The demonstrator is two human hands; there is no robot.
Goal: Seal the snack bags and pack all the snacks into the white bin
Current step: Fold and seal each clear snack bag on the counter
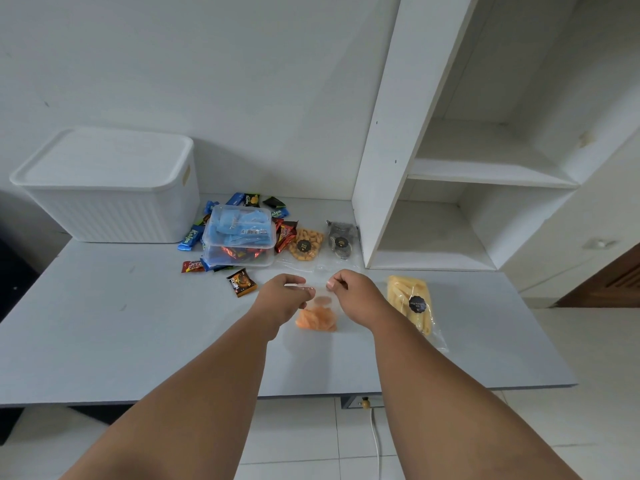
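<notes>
The left grip (pixel 284 294) and the right grip (pixel 353 292) each pinch the top edge of a clear bag (pixel 317 318), fingers curled, one at either corner of its mouth. Orange snack pieces sit bunched in the bag's lower end; whether that end touches the surface (pixel 104 323) cannot be told.

Taking the bag as the centre of the dial:
- At 3 o'clock, just beside the right grip, lies a yellow stick bag (pixel 412 306) with a dark round label.
- At 9 o'clock, near the left grip, lies a dark orange packet (pixel 242 282).
- At 12 o'clock lies a puff bag (pixel 306 244), and at 1 o'clock, beside it, a dark cookie bag (pixel 341 239), close to the foot of the white shelf unit (pixel 450 168).
- At 11 o'clock two clear boxes are stacked: the upper box (pixel 239 226) holds blue packets, the lower box (pixel 239 256) holds red-wrapped ones. Loose wrapped sweets (pixel 188 237) lie scattered around them.
- At 10 o'clock, well apart, the white bin (pixel 107 188) stands against the wall with its lid on.
</notes>
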